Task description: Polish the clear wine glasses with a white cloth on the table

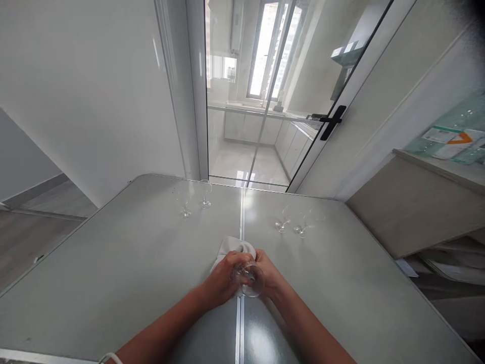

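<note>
Above the middle of the table, both hands close around a clear stemmed glass, its round end tilted toward me. My left hand curls its fingers over the left side of the glass. From the right, my right hand grips it, with most of its fingers hidden behind the glass. A bunched white cloth sticks out beyond the fingers and touches both hands. How the cloth is tucked in between them cannot be made out.
Two clear stemmed glasses, one a wine glass, stand at the table's far left. Two more, including another glass, are at the far right. A metal seam splits the table. Shelves with wrapped bottles flank the right edge.
</note>
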Demonstrator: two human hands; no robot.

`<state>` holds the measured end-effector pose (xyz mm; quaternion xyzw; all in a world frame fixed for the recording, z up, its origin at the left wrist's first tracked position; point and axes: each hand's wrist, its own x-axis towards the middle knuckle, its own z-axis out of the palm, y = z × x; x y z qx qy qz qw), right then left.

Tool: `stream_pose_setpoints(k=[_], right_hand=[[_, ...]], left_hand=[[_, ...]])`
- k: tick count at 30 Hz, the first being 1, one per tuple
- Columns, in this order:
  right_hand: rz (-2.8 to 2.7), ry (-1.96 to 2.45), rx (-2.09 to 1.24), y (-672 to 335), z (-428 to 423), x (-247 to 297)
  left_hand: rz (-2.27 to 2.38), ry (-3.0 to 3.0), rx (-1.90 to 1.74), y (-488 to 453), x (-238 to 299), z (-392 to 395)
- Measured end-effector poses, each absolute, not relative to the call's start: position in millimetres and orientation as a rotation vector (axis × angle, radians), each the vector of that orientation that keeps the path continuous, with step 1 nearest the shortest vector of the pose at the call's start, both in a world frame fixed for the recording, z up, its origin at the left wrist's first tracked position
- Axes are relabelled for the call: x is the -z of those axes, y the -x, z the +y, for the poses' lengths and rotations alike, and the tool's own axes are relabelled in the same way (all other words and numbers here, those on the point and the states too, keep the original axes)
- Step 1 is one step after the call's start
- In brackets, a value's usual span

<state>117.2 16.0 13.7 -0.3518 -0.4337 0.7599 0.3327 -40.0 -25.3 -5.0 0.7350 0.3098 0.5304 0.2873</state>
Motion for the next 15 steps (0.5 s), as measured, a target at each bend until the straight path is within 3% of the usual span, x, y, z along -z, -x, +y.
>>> stream_pose_setpoints(k=[5, 9, 15], right_hand=[[-1.257, 1.033, -1.707, -126.3, 29.3, -5.4], [-1.274, 1.013, -1.674, -131.8, 36.4, -10.1], [-1.380, 0.963, -1.283, -149.5, 41.5, -35.9]], left_hand=[[0.819, -2.048, -1.487, 38.8, 11.7, -20.8], [0.890, -1.900, -1.652, 41.5, 4.0, -20.2], [1.421, -1.612, -1.679, 45.7, -14.1, -17.9]])
